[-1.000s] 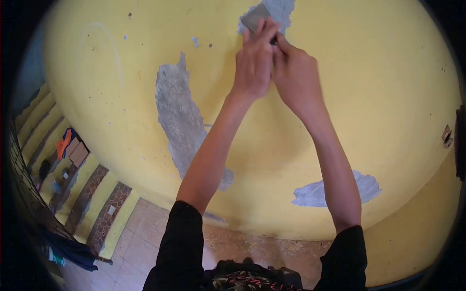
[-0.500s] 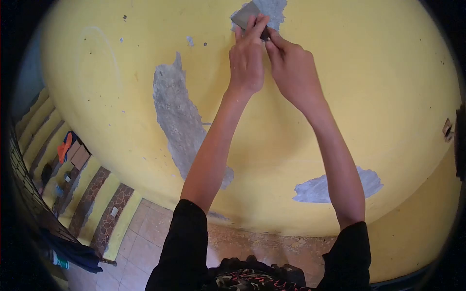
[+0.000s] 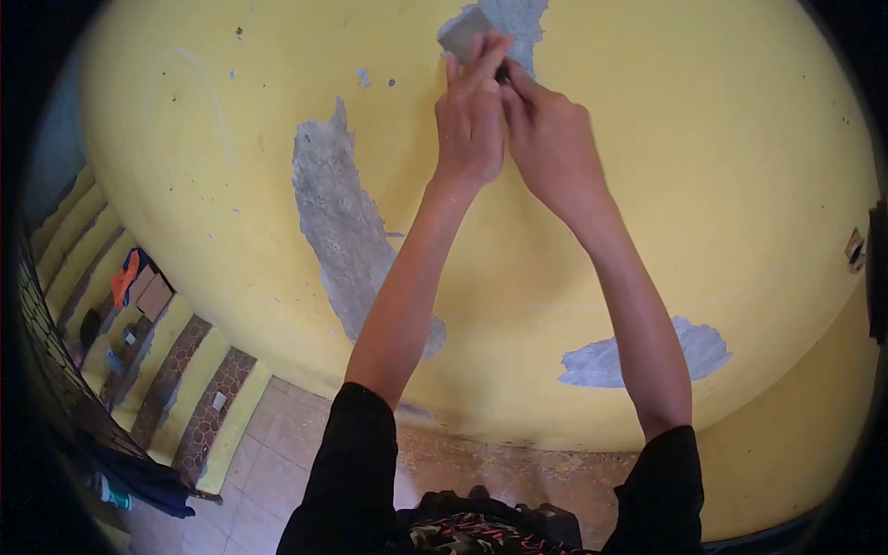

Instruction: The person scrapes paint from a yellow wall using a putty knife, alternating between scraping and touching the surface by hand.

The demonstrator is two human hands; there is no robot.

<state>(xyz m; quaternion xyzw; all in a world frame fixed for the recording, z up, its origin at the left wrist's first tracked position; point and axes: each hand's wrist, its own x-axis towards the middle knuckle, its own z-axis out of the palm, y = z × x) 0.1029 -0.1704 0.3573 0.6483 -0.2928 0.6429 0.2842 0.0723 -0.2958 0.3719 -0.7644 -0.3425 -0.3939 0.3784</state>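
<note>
Both my arms reach up to a yellow wall (image 3: 666, 203). A flat grey scraper blade (image 3: 465, 33) lies against the wall at a bare grey patch (image 3: 520, 28) near the top. My left hand (image 3: 472, 116) presses its fingers on the blade. Beside it, my right hand (image 3: 548, 129) is closed round the scraper's dark handle, which is mostly hidden by the fingers. A long grey patch (image 3: 338, 213) runs down the wall left of my arms, and another grey patch (image 3: 703, 350) shows behind my right forearm.
Steps (image 3: 171, 384) with stone-patterned strips run down the left, holding an orange item (image 3: 124, 277) and a brown box (image 3: 151, 294). A dark cloth (image 3: 153, 486) hangs at the lower left. Crumbs (image 3: 518, 467) lie on the tiled floor (image 3: 268, 462). A wall box (image 3: 853, 250) sits far right.
My right hand has shifted slightly left, closer to my left hand. The scraper blade has moved slightly, with my left fingers still on it.
</note>
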